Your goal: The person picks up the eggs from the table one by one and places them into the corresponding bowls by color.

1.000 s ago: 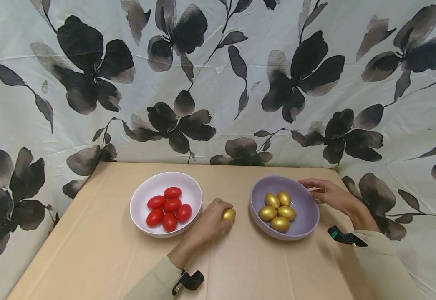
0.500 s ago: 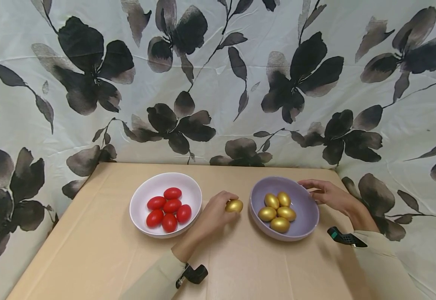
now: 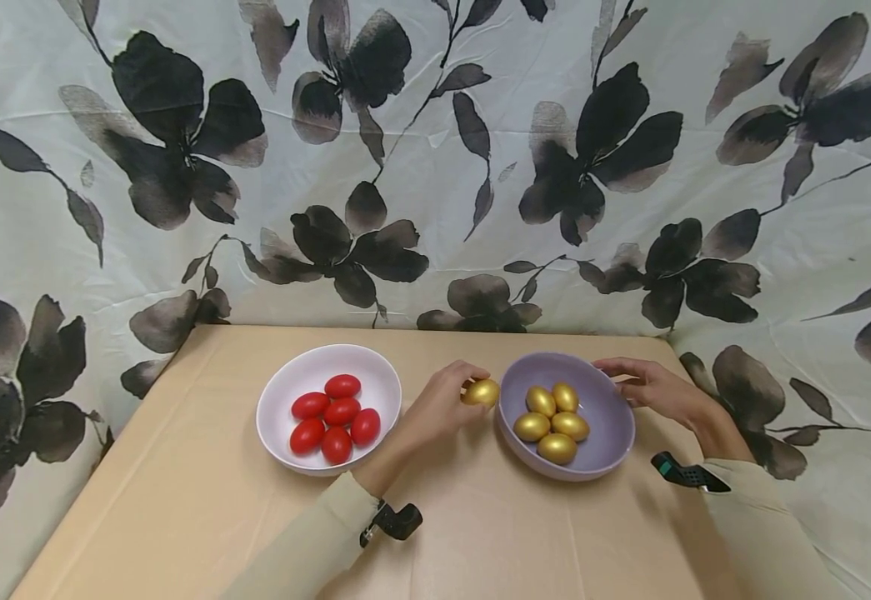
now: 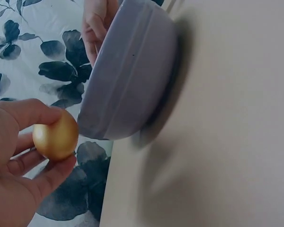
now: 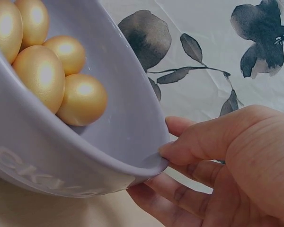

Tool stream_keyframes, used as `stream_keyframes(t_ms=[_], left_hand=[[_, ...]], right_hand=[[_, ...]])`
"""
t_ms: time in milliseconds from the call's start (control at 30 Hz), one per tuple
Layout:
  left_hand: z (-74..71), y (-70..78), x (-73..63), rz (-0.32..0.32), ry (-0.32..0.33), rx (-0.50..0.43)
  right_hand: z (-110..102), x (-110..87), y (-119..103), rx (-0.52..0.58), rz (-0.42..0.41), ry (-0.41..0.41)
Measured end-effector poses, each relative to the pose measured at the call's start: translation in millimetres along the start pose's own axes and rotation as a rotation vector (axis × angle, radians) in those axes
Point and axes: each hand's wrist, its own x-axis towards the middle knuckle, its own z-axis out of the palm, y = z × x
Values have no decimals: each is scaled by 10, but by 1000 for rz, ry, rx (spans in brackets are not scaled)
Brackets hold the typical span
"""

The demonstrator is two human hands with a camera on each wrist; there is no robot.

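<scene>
Between thumb and fingertips my left hand [image 3: 438, 407] pinches a golden egg [image 3: 483, 392], raised level with the near side of the purple bowl [image 3: 609, 432]. In the left wrist view that egg [image 4: 57, 135] appears just off the bowl's rim. Several golden eggs [image 3: 558, 448] lie together inside the purple bowl. My right hand [image 3: 663, 393] grips this bowl's right rim; the right wrist view shows the thumb on the rim and the other fingers against the outer wall.
A white bowl [image 3: 273, 421] with several red eggs [image 3: 337, 446] stands left of my left forearm. Both bowls are on a tan-covered table [image 3: 495, 533]. Floral cloth [image 3: 435, 200] hangs behind the table and down its sides.
My left hand has lifted the golden egg and carried it rightward and away from me, up to the purple bowl's left rim. The right hand and both bowls stay in place.
</scene>
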Motion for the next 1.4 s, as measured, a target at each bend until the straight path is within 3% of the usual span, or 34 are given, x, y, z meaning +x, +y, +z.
stream_keyframes(t_ms=[300, 600, 933, 1400], left_hand=[[39, 20, 185, 41, -46, -29], [128, 81, 348, 122, -94, 15], [223, 200, 454, 163, -159, 201], [318, 258, 547, 171, -295, 352]], right_hand=[[6, 1, -11, 31, -2, -14], [16, -9, -8, 33, 2, -16], [26, -32, -21, 32, 5, -10], [30, -42, -41, 18, 6, -1]])
